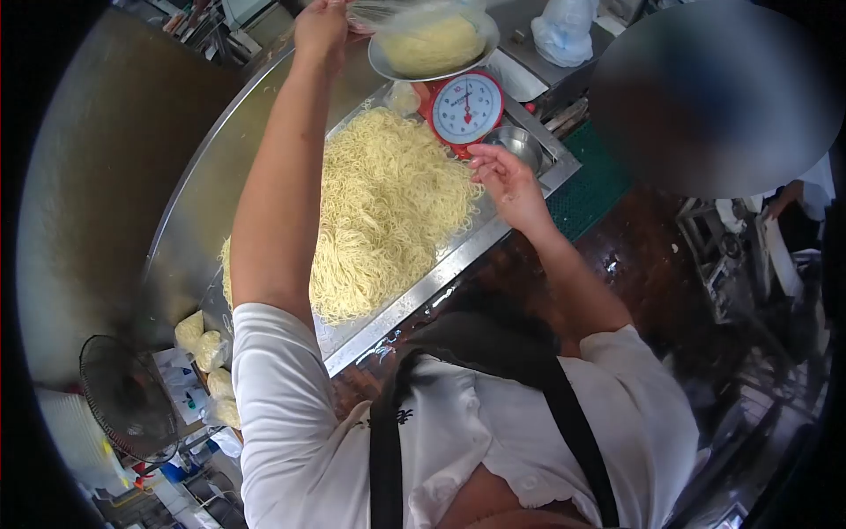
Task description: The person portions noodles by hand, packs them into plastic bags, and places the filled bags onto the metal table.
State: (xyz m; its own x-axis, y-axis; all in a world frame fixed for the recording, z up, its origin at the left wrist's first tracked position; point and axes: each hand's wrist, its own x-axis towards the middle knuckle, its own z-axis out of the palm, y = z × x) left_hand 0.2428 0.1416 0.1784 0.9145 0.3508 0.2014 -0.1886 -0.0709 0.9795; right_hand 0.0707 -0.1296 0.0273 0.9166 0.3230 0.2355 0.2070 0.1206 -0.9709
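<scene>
My left hand is stretched out at the top edge, its fingers closed on a clear plastic bag. The bag reaches over the round metal pan of a scale, where a portion of pale yellow noodles lies. Below the pan is the red scale's white dial. My right hand hovers beside the scale's base and a small metal bowl, fingers loosely bent and apart, with nothing visible in them. A large heap of loose noodles spreads over the metal table between my arms.
The metal table's raised edge runs along my front. Filled plastic bags sit at the lower left near a black fan. A white plastic bag stands at the top right. Another person's arm shows at the far right.
</scene>
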